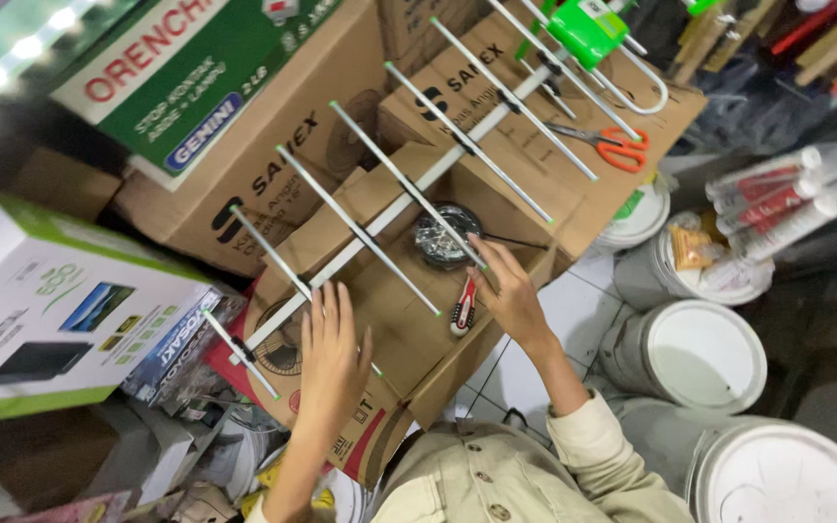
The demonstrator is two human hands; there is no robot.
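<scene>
A long metal aerial with several cross rods lies slantwise over brown cardboard boxes. My left hand lies flat with fingers spread near the aerial's lower end, holding nothing. My right hand reaches over the open box, its fingertips at one cross rod and close to a coil of dark cable under the boom. A red and white screwdriver lies on the box flap just left of my right hand. A green plastic part sits at the aerial's far end.
Orange-handled scissors lie on a far box. White lidded buckets stand on the tiled floor at the right. A white and green carton sits at the left, a green one at the back. Rolled tubes lean at the right.
</scene>
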